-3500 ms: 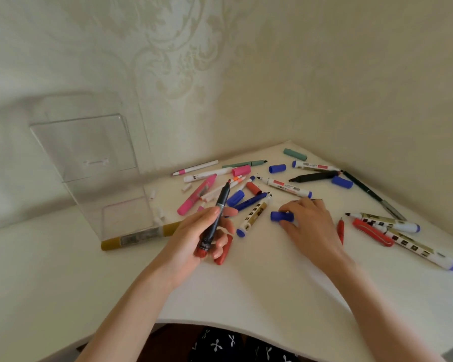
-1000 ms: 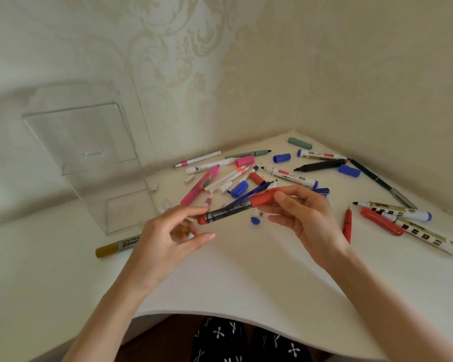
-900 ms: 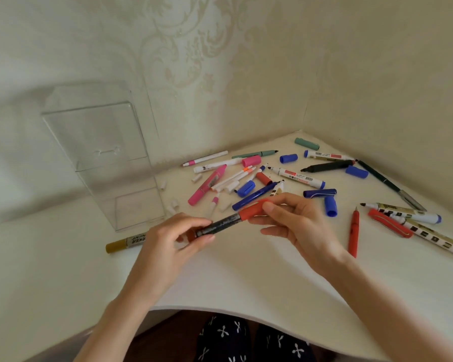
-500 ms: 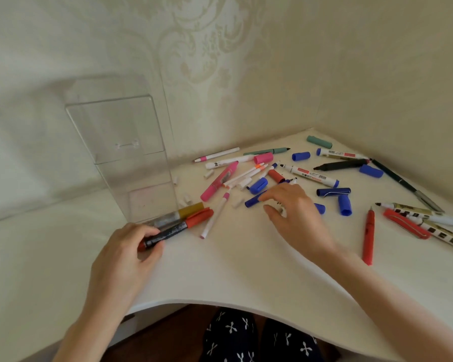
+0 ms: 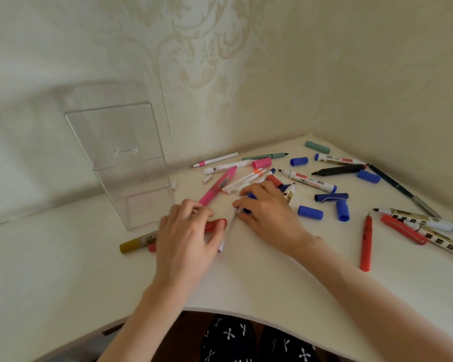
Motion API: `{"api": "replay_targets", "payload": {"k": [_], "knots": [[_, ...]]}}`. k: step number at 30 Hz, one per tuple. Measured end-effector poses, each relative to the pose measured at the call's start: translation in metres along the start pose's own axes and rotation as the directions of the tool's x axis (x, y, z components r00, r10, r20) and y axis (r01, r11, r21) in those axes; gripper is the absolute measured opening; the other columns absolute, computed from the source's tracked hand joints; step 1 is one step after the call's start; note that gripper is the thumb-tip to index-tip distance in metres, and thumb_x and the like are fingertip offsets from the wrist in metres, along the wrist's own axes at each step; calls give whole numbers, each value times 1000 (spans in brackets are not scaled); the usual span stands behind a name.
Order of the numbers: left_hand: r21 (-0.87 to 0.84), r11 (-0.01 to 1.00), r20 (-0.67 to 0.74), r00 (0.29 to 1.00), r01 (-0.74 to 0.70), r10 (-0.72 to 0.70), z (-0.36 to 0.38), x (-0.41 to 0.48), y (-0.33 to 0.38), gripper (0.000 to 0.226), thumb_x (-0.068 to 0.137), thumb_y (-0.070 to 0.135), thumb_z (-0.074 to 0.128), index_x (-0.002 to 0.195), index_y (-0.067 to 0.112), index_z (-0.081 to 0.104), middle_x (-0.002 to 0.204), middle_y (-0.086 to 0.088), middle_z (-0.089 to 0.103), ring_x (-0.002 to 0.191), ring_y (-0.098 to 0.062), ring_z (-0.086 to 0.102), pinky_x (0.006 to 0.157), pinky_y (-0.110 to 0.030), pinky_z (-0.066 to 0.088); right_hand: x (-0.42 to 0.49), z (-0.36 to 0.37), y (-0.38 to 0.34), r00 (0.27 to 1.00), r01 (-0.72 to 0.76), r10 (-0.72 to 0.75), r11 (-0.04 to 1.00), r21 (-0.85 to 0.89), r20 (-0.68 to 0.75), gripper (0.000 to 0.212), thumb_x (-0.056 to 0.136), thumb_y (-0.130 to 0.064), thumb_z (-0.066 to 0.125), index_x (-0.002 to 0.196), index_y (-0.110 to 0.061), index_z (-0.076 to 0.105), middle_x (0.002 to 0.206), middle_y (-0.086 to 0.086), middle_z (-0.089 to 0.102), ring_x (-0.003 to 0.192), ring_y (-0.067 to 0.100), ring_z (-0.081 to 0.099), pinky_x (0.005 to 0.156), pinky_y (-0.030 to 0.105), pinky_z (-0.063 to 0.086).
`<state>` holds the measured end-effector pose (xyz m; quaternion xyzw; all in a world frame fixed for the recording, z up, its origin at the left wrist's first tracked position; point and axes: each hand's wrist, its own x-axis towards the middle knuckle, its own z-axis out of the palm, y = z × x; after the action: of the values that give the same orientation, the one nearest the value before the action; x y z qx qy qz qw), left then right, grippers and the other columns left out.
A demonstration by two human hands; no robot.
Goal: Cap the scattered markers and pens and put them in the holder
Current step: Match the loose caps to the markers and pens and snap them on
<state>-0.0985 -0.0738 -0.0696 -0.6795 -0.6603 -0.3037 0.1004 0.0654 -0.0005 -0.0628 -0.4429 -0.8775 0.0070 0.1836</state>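
- Table (image 5: 246, 283): white matte top. Near edge curves inward at the middle. Far end runs into the corner of the room.
- Left wall (image 5: 207, 61): cream wallpaper with a pale scroll-and-leaf pattern, slightly glossy.
- Right wall (image 5: 392, 74): same cream tone, finer and plainer texture. Meets the left wall at a vertical corner.
- Dark cloth (image 5: 228, 338): below the table edge, with a small white cross-shaped print.
- Brown surface (image 5: 190, 322): narrow strip under the table; material cannot be told.

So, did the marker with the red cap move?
Yes. The red-capped marker went down and left, toward the clear holder; it lies beside the yellow marker, under the left hand.
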Motion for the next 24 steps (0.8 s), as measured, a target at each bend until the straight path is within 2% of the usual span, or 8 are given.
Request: {"api": "replay_targets", "payload": {"k": [4,8,12,15,18,19,21,24], "knots": [[90,995,132,991,-45,33,24,13,12,35,67,52,69,74,18,67,84,-1,59,80,-26,57,67,-36,43,-2,6,4,996,-1,-2,999,-37,-91,19,83,-22,66,101,-14,69,101,4,64,102,25,51,85,28,33],[53,998,143,990,-17,9,33,15,9,31,70,53,67,77,23,67,89,2,60,87,-24,54,73,-37,40,-2,6,12,995,-9,5,999,-45,-105,14,82,-24,68,92,-15,68,92,0,65,94,24,54,80,23,27],[17,1000,122,992,19,-21,34,18,8,17,68,35,75,74,21,67,84,2,61,84,-27,58,73,-39,40,-1,9,16,990,19,-34,993,-114,-133,11,77,-24,71,82,-14,69,81,0,65,82,24,59,80,26,34],[-19,999,68,997,31,-30,34,18,7,13,67,23,78,74,18,67,81,0,62,82,-28,60,75,-41,42,-3,8,18,983,65,-88,988,-143,-162,22,86,-30,54,83,-15,70,82,-1,66,83,23,59,77,32,45],[-106,994,0,1000,1,-1,32,18,6,12,73,20,75,79,18,66,83,1,62,84,-25,59,83,-38,37,-3,-5,12,966,-25,54,993,116,-254,24,90,-31,51,85,-15,68,84,-1,64,81,17,54,74,26,42],[-132,991,-11,1000,-9,8,32,18,6,11,74,20,75,80,18,66,84,2,62,84,-23,58,85,-36,36,-4,-13,10,947,-126,201,950,284,-251,18,91,-30,54,87,-17,67,87,-3,62,79,12,53,70,22,43],[-196,981,-11,1000,-14,12,32,20,6,12,74,19,75,81,19,66,85,5,63,84,-20,58,87,-38,38,-4,-26,8,863,-290,485,706,646,-144,7,90,-31,57,89,-26,61,91,-8,61,78,1,55,59,13,45],[-437,898,29,999,44,-35,29,25,8,8,80,19,70,85,19,64,85,12,65,82,-14,61,82,-34,44,-3,-33,17,724,-272,689,328,904,-32,1,88,-26,60,88,-26,59,86,-10,67,84,3,62,65,12,47]]}}
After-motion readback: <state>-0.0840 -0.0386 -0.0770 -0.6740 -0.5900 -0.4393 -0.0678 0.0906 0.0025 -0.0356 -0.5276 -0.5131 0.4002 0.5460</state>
